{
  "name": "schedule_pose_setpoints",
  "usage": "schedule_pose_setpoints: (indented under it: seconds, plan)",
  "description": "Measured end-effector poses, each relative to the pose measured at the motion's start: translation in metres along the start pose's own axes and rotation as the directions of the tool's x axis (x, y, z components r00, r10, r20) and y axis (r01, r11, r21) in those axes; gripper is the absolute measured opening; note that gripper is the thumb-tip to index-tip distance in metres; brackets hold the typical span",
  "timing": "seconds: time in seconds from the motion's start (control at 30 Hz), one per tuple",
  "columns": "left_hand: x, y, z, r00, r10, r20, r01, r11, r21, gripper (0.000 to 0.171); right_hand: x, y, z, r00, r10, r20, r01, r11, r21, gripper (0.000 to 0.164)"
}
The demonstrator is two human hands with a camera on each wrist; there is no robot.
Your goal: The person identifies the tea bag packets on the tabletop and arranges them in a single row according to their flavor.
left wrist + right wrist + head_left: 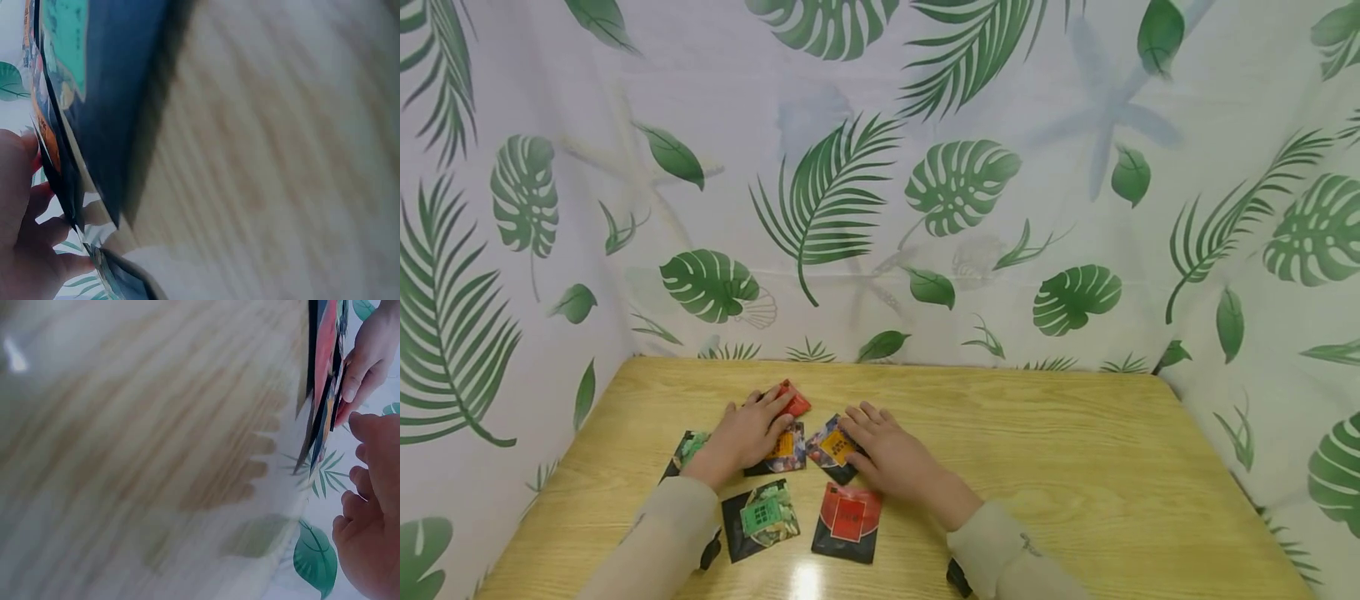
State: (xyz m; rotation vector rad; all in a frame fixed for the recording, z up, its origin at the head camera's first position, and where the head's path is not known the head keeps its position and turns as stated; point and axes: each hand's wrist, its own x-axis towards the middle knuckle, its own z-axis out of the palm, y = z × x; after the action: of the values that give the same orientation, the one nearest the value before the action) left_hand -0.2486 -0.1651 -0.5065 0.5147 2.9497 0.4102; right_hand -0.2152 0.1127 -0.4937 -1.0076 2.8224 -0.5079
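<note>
My left hand (741, 437) lies palm down with its fingers extended, over part of a red packet (797, 405) at the back and beside a packet with an orange label (786, 447). My right hand (891, 454) is spread flat, its fingertips and thumb at the right edge of a second orange-labelled packet (832, 447). Nearer to me lie a black and green packet (762, 518) and a red and black packet (847, 521). Another green packet (687, 450) is partly hidden behind my left forearm. In the right wrist view, the right hand's fingers (362, 481) hover about the packets' edges.
The packets lie on the left and middle of a wooden table (1037, 467). A white cloth with green leaf prints (880, 250) hangs along the table's back and both sides. Light glares off the table's front part.
</note>
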Motion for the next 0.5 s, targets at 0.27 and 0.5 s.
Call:
schedule_pose_setpoints:
  seconds: [0.27,0.5]
  plan:
    - [0.001,0.001,0.003,1.0,-0.014,-0.027,0.014,1.0,0.019,0.056,0.006,-0.003,0.008,0.999,-0.018,0.051,0.017,1.0,0.016,0.056]
    - [0.003,-0.001,0.002,0.999,-0.031,-0.035,0.032,0.999,0.011,0.056,0.011,-0.004,0.014,0.997,0.001,0.071,0.0,1.0,-0.014,0.063]
